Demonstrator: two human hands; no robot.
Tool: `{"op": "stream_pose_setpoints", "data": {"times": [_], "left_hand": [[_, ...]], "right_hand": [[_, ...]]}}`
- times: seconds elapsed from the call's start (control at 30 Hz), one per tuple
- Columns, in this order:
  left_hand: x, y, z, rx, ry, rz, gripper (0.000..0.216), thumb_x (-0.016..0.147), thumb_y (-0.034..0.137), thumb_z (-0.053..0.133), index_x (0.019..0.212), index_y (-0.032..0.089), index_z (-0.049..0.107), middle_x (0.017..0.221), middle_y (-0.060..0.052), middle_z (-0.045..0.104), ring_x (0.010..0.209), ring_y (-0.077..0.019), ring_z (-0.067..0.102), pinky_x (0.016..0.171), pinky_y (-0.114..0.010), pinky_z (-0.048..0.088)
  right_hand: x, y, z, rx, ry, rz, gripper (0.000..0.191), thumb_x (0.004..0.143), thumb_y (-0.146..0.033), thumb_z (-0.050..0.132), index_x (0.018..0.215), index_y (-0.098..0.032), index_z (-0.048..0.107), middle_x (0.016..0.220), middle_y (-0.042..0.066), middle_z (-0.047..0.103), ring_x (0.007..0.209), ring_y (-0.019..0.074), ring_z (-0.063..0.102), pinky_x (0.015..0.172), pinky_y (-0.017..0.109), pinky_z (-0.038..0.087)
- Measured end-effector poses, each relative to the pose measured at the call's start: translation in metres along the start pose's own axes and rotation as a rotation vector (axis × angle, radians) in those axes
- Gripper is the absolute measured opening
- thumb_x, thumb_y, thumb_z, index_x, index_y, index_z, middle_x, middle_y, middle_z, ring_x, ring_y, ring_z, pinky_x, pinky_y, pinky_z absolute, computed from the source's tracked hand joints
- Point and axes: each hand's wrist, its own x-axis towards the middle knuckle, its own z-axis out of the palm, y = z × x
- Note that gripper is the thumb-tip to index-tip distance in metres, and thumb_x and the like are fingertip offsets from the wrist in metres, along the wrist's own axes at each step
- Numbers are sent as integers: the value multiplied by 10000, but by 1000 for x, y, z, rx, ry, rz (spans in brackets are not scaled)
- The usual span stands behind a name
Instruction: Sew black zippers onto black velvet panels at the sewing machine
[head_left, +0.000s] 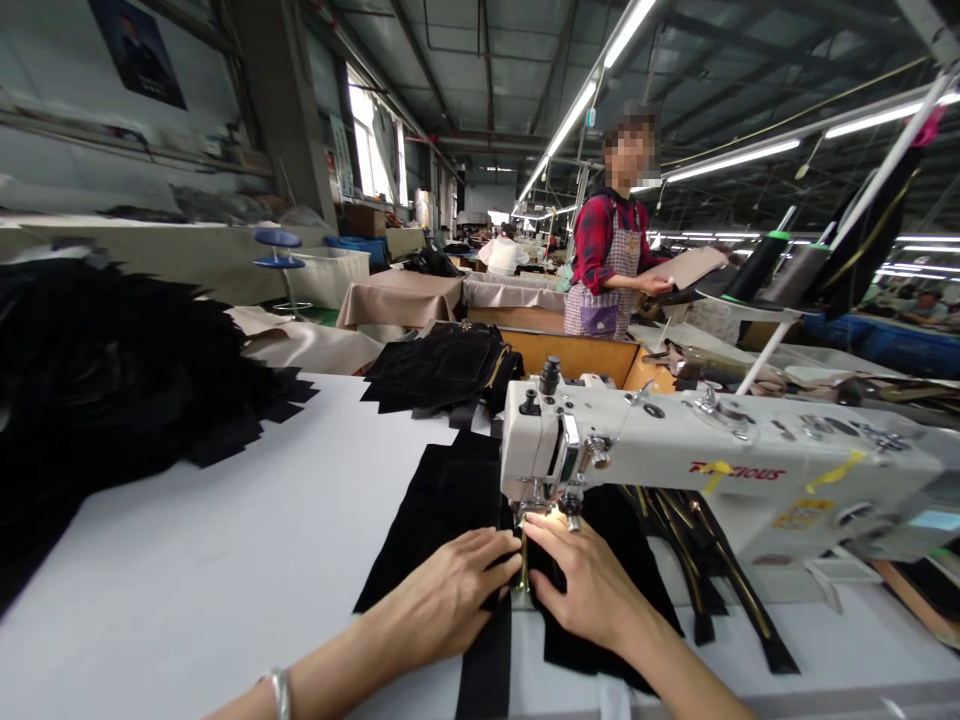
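Black fabric [420,520] lies under the head of a white sewing machine [622,430], with a gold-toothed zipper [524,565] running toward me from the lit needle area. My left hand [457,590] rests on the fabric just left of the zipper, fingers stretched out and fingertips at its edge. On the other side, my right hand [585,580] presses down with fingers spread, its fingertips close to the presser foot. A black strip [486,660] hangs down toward the table's front edge. The exact stitch point is partly hidden by my fingers.
Loose zippers [720,570] lie beneath the machine arm. A stack of black pieces [442,365] sits behind, and a large black pile [112,370] at left. Thread cones [757,265] stand at right. Across the table a person [607,250] holds a brown panel [686,268].
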Motion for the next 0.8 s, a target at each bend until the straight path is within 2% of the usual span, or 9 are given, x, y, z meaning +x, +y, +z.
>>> {"op": "stream_pose_setpoints", "data": {"times": [0.2, 0.33, 0.4, 0.57, 0.67, 0.8], "left_hand": [[3, -6, 1, 17, -7, -21, 447, 827, 38, 492, 1239, 206, 536, 1189, -73, 567, 1148, -233, 576, 1031, -378, 480], [2, -6, 6, 30, -1, -31, 492, 785, 27, 500, 1245, 201, 505, 1158, -74, 555, 1133, -243, 561, 1019, -387, 475], [3, -6, 7, 48, -37, -41, 530, 731, 6, 504, 1225, 195, 498, 1113, -69, 553, 1077, -244, 562, 983, -390, 489], [5, -4, 6, 88, -112, -91, 642, 616, -40, 498, 1217, 183, 474, 1091, -64, 543, 998, -244, 537, 897, -393, 513], [2, -2, 7, 81, -82, -120, 590, 629, -40, 520, 1173, 186, 490, 1112, -72, 553, 1015, -251, 542, 888, -397, 519], [-7, -3, 18, 62, 38, -78, 460, 691, -30, 522, 1095, 190, 521, 1045, -67, 585, 1020, -250, 565, 877, -378, 525]], "right_hand": [[1, 0, -2, 0, 28, 15, 450, 847, -133, 568, 1293, -189, 574, 1252, 82, 650, 1145, 247, 598, 1007, 408, 484], [-1, -6, -4, 74, 89, -44, 293, 876, -89, 516, 1116, -186, 653, 1122, 76, 671, 1084, 224, 603, 985, 385, 483], [-2, -7, -4, 112, 94, -68, 264, 870, -81, 517, 1058, -188, 668, 1073, 69, 675, 1055, 220, 605, 969, 380, 484], [-3, -2, -1, 166, 99, -78, 318, 832, -64, 527, 1093, -188, 662, 1111, 70, 674, 1057, 233, 601, 968, 391, 473], [-4, -1, -1, 187, 120, -108, 284, 841, -53, 505, 1031, -184, 670, 1043, 67, 677, 1024, 228, 599, 937, 381, 482], [-5, -4, -3, 192, 140, -147, 258, 854, -47, 480, 952, -183, 675, 952, 63, 671, 925, 216, 597, 827, 354, 504]]}}
